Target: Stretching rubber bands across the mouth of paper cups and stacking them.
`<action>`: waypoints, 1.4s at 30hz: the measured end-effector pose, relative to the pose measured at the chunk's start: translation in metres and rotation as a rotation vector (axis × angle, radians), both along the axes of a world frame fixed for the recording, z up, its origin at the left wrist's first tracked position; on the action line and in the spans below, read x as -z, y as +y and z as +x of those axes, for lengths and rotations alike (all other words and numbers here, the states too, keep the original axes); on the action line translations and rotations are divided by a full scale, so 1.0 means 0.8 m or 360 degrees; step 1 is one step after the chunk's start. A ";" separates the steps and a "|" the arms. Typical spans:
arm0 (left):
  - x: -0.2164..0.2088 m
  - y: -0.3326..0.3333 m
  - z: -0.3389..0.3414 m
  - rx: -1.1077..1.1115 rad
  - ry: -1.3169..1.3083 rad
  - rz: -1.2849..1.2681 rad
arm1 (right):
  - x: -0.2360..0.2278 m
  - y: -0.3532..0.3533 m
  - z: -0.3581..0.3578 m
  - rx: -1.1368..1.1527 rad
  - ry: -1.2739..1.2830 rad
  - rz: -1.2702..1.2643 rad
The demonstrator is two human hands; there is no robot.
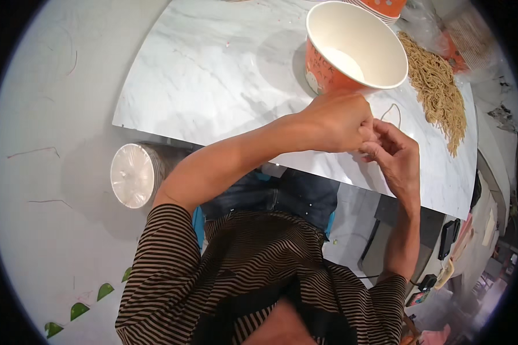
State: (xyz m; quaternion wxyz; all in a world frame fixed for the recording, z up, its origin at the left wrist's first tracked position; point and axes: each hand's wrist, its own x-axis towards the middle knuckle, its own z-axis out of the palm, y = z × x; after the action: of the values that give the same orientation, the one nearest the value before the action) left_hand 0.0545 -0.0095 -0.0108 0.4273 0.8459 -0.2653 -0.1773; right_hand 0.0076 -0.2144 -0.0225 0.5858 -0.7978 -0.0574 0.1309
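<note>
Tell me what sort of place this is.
Likely a craft or packing workspace: a marble-patterned table bears an orange-and-white bucket and a heap of tan cords.

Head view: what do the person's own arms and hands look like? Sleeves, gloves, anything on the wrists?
The left hand and right hand are bare, no gloves. No watch or bracelet shows. The left sleeve and right sleeve are short, with thin black and tan stripes, leaving both forearms uncovered.
</note>
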 end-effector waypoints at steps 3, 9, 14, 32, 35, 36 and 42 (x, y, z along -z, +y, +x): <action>-0.003 0.008 0.002 -0.0066 0.0200 -0.0078 | 0.020 -0.003 -0.006 0.0078 -0.0290 -0.0043; -0.013 0.028 -0.003 0.0038 0.0407 0.0012 | 0.020 0.003 -0.014 -0.0024 -0.0703 -0.0283; -0.048 0.033 -0.037 0.0013 -0.0629 -0.0125 | 0.024 -0.020 -0.018 0.0495 -0.0283 0.0062; -0.054 0.005 0.004 -0.0311 -0.0758 0.0185 | 0.023 0.018 0.004 0.0596 -0.0715 0.0537; -0.056 0.009 0.002 -0.0250 -0.0917 0.0161 | 0.025 0.024 0.006 0.0583 -0.0743 0.0602; -0.056 0.008 0.001 -0.0298 -0.0785 0.0106 | 0.023 0.026 0.006 0.0579 -0.0737 0.0614; -0.055 0.006 0.004 -0.0361 -0.0753 0.0203 | 0.023 0.033 0.010 0.0603 -0.0789 0.0564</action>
State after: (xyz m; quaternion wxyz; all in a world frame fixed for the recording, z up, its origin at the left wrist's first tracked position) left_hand 0.0573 -0.0043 0.0334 0.3164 0.9134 -0.2495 0.0579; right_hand 0.0159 -0.1883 -0.0413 0.6971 -0.6879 -0.0706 -0.1894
